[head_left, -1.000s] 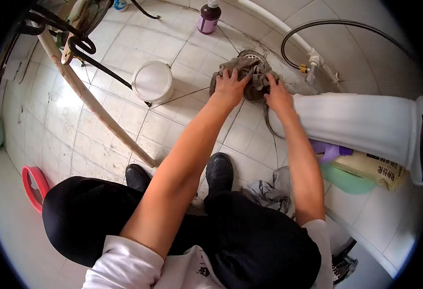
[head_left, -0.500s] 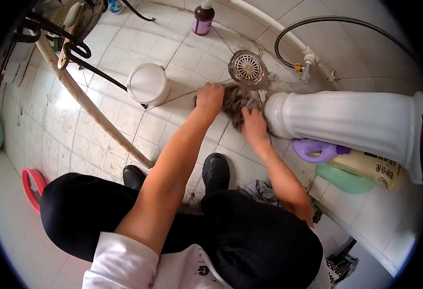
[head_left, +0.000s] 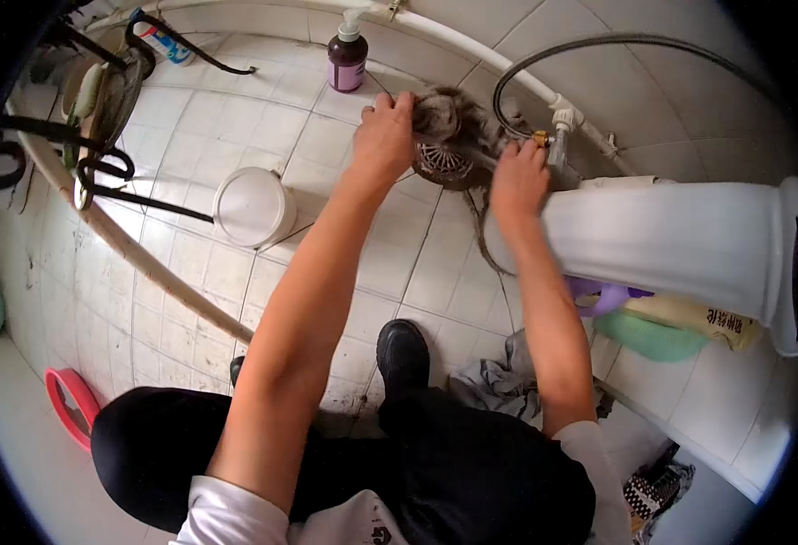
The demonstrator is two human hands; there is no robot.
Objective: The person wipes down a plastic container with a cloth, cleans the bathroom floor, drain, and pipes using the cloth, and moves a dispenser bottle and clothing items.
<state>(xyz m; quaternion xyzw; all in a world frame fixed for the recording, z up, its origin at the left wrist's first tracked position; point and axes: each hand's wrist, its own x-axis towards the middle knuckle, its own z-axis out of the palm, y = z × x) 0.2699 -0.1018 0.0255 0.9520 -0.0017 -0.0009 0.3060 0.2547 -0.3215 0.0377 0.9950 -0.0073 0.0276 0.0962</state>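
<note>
A grey-brown rag [head_left: 458, 118] lies bunched on the tiled floor by the wall, over the back part of the round floor drain [head_left: 444, 165]. My left hand [head_left: 385, 136] grips its left end, with fingers curled over the fabric. My right hand [head_left: 519, 186] holds the other end, close to the brass fitting [head_left: 541, 138] of a braided hose and to the white pedestal [head_left: 653, 236]. Between the two hands the rag is spread along the foot of the wall. Part of the right fingers' grip is blurred.
A pump bottle [head_left: 347, 62] stands behind my left hand. Left of my forearm is a white lidded tub [head_left: 254, 209], near a black metal rack leg [head_left: 149, 202]. A purple jug [head_left: 599, 295] lies under the pedestal. A grey cloth [head_left: 490, 386] lies by my boot [head_left: 403, 359].
Both hands have moved the rag away from me, from in front of the drain to its far side by the wall. The camera view has shifted slightly.
</note>
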